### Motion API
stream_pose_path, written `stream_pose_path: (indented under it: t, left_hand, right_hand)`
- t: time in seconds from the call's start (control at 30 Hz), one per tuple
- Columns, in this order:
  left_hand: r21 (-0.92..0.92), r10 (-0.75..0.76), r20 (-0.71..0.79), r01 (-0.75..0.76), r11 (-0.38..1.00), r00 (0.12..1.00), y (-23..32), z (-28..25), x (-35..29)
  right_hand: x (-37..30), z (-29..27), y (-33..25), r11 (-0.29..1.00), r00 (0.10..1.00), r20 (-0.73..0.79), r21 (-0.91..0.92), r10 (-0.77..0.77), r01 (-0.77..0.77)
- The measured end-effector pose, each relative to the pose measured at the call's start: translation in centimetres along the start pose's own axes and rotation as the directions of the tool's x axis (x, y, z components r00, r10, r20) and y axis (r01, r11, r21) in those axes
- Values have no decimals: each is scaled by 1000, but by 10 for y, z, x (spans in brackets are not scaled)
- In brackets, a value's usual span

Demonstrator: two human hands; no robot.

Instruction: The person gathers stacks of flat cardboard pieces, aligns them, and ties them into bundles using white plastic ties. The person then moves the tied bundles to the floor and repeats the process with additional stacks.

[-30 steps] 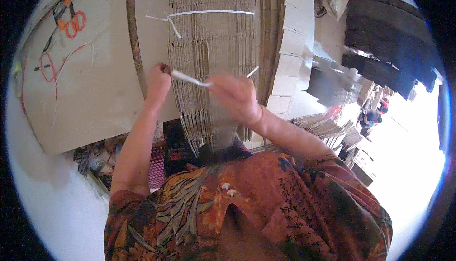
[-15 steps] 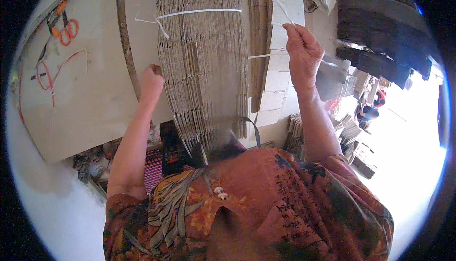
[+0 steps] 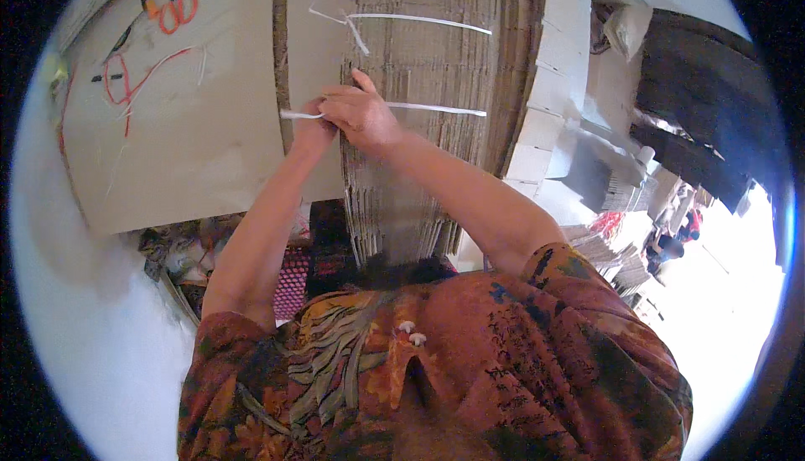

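Observation:
A bundle of flat corrugated cardboard [image 3: 411, 167] stands on edge before me, its sheets packed side by side. Along its left edge my left hand [image 3: 314, 135] and my right hand [image 3: 360, 115] meet, fingers closed on a white strap [image 3: 436, 109] that crosses the bundle. A loose end of this strap sticks out left of my left hand. The right hand lies partly over the left and hides the exact grip. Farther off, a second white strap [image 3: 419, 19] goes round the bundle, knotted at the left with loose ends.
On the pale board [image 3: 226, 151] at left lie orange-handled scissors [image 3: 178, 13] and a tangled red and white cord [image 3: 126, 83]. More cardboard [image 3: 537, 138] stands along the bundle's right side. Dark stacked sheets [image 3: 688, 62] are at far right. Pink woven material [image 3: 291, 281] shows below the board.
My right hand has come from the bundle's right side across to its left edge, bringing the strap to my left hand. The view has shifted, so the bundle appears farther right.

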State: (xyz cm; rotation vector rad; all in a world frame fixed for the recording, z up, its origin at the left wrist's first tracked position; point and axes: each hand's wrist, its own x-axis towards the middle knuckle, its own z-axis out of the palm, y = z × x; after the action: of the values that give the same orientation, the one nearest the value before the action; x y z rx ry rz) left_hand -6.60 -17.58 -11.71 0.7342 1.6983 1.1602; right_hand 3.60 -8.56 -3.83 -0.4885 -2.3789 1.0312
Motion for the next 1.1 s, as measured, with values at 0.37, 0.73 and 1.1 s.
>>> stream_pose_path:
  t: [0.37, 0.73, 1.1]
  left_hand:
    - [54, -194, 273, 187, 981, 942, 140, -79, -40]
    - [74, -26, 345, 0, 997, 938, 41, -64, 4]
    - [57, -67, 239, 55, 997, 969, 46, -61, 6]
  right_hand:
    - [11, -16, -14, 964, 920, 371, -265, 130, -29]
    - [6, 9, 0, 930, 946, 306, -368, 105, 16]
    - [3, 13, -6, 956, 1000, 26, -294, -6, 14]
